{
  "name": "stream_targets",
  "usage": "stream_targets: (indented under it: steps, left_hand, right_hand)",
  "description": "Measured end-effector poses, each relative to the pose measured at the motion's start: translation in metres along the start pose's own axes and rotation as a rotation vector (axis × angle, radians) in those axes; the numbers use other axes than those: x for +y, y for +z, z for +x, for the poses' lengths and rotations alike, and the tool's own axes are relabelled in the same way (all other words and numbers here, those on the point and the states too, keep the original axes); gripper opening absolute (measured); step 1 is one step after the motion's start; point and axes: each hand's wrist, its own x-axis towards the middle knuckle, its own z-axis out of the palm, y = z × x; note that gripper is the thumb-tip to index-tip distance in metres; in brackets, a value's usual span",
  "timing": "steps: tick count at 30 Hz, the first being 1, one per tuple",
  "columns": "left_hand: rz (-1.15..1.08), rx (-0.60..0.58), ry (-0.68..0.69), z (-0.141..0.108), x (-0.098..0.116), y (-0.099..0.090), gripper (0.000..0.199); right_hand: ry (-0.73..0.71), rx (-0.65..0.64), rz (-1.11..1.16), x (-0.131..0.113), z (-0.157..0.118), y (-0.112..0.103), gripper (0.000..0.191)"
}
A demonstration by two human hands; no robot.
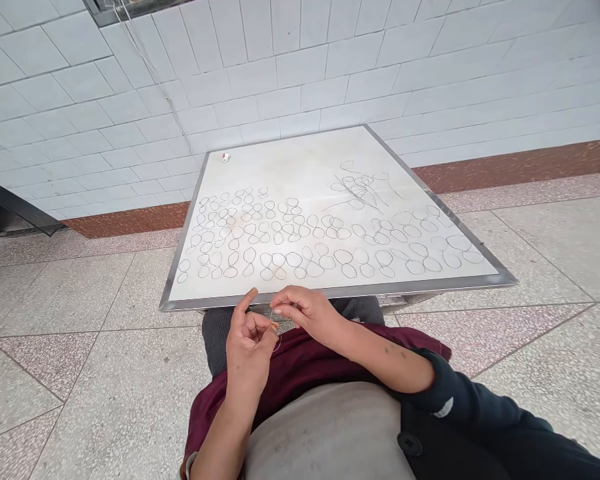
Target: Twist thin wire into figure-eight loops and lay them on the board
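Between my hands, just off the near edge of the table, is a thin wire point(281, 343) curved into a loop. My left hand point(251, 341) pinches it between thumb and a bent finger, with the index finger raised. My right hand point(314, 318) closes thumb and fingertips on the wire's upper part. On the white tabletop point(290, 157) lie many similar wire pieces point(266, 267), most bent into paired rings like a figure eight, set out in rough rows. Farther back on the right is a tangle of loose, wavy wires point(360, 190).
A metal rim point(330, 291) frames the table. At its far left corner sits a small white and red item point(226, 157), too small to name. A white tiled wall point(300, 73) stands behind, with a hanging cord point(153, 73). The floor point(80, 373) is speckled stone.
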Motion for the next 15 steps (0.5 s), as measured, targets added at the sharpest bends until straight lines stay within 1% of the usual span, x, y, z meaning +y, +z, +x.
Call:
stream_targets:
  steps: [2, 5, 10, 12, 14, 15]
  left_hand:
    - [-0.004, 0.007, 0.002, 0.0002, 0.0004, -0.0008, 0.065]
    - [0.003, -0.001, -0.008, -0.0001, 0.001, 0.0, 0.065]
    - [0.029, 0.013, -0.014, -0.0015, 0.0013, 0.0033, 0.06]
    - [0.009, 0.013, -0.021, -0.0013, 0.0018, 0.0038, 0.06]
    - [-0.027, 0.017, -0.028, -0.0005, 0.0026, 0.0035, 0.061]
    - [-0.042, 0.024, -0.028, 0.0, 0.003, 0.0031, 0.061]
  right_hand:
    - [-0.009, -0.016, 0.005, -0.0007, 0.0009, -0.0021, 0.007]
    - [0.018, 0.014, -0.03, -0.0022, -0.001, -0.0013, 0.004]
    - [0.05, 0.035, -0.112, -0.0046, -0.005, 0.0037, 0.006]
    - [0.093, 0.015, -0.058, -0.0042, -0.0042, 0.0035, 0.006]
    - [0.157, -0.025, 0.074, -0.0026, -0.0025, 0.0009, 0.007]
    - [0.191, -0.046, 0.152, -0.0015, -0.0016, -0.0012, 0.01]
